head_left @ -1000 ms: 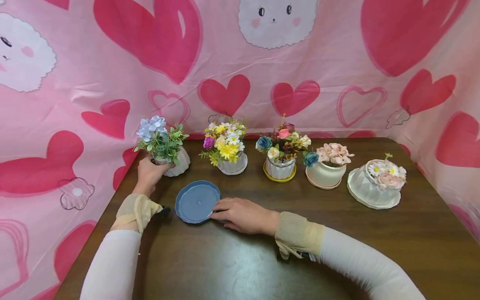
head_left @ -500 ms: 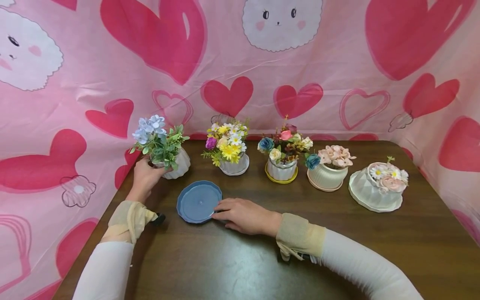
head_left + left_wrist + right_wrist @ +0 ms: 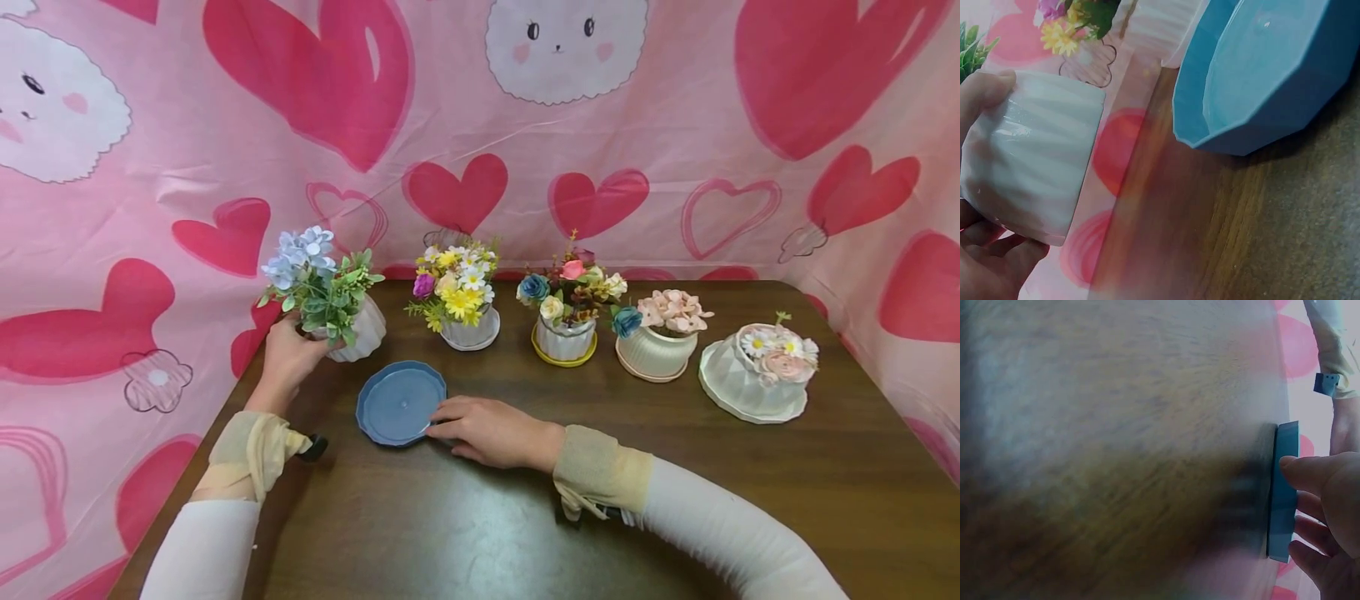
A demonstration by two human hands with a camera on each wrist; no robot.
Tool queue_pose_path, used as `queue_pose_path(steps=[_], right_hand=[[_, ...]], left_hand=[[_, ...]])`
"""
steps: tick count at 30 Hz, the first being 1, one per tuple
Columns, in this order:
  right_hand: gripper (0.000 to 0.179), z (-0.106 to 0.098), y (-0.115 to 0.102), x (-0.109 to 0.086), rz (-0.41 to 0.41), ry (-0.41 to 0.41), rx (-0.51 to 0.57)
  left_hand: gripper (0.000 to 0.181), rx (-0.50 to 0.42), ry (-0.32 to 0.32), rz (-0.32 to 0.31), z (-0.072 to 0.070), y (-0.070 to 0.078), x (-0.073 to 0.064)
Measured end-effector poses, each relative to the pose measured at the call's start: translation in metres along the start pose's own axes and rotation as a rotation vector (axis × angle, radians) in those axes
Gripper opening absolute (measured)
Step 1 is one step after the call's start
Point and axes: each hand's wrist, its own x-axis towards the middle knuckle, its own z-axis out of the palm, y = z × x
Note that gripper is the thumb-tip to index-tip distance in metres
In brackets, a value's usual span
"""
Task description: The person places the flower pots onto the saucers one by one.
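Observation:
My left hand grips a white fluted flowerpot with blue flowers and green leaves. In the left wrist view, the flowerpot's base is apart from the table, thumb and fingers on opposite sides of its wall. The head view shows it tilted, base toward the right. Flat on the table in front lies a blue faceted plant saucer. My right hand holds the saucer's right rim; in the right wrist view the thumb presses its outer wall, with the other fingers curled beside it.
Along the back stand several potted flowers on saucers: a yellow bunch, a mixed bunch on a yellow saucer, a peach one and a daisy pot. A pink heart-print cloth hangs behind the wooden table.
The flowerpot in my left hand has tilted further and come slightly nearer, and the left forearm has drawn down and left. The right hand and saucer keep their place.

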Motion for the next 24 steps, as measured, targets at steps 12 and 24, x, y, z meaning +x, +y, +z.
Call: queue_pose_path(steps=[12, 24], right_hand=[[0.043, 0.000, 0.000, -0.001, 0.007, -0.004, 0.013], [0.042, 0.001, 0.000, -0.001, 0.020, -0.010, 0.039]], left_hand=[[0.070, -0.026, 0.006, 0.058, -0.002, 0.005, -0.011], [0.071, -0.088, -0.007, 0.112, 0.000, 0.008, -0.019]])
